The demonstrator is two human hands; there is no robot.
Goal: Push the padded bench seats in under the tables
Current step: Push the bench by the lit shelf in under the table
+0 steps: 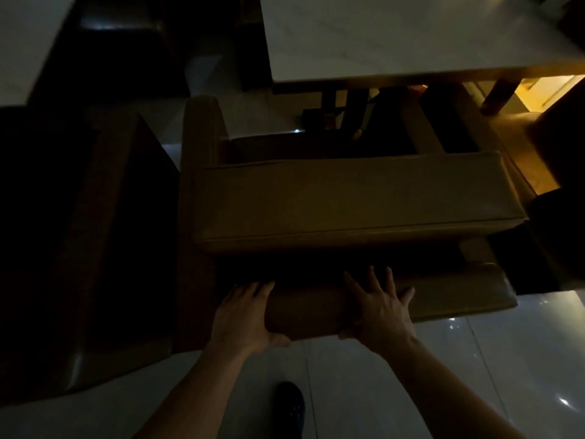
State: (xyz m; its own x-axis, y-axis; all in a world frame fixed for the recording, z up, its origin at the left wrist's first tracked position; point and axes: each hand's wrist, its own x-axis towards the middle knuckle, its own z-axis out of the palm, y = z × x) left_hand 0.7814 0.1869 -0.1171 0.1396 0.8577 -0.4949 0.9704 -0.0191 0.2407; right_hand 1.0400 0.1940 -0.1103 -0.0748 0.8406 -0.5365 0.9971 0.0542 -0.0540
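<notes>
Looked like a dim restaurant or cafe dining room: pale marble-look tabletop (411, 36) on a dark pedestal, tan padded bench seats (354, 201) tucked around it, another tabletop (28, 36) at far left, and a glossy tiled floor (474, 359)

Tan padded bench (348, 201), white table top (411, 36), pale glossy floor (474, 359), seemingly dark shoe (289, 403).

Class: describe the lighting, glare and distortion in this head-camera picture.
Head view: very dim overall; warm light only at upper right; left bench nearly black; small glare spots on the glossy floor; wide-angle bending of the table edges; hands on the padded bench readable.
</notes>
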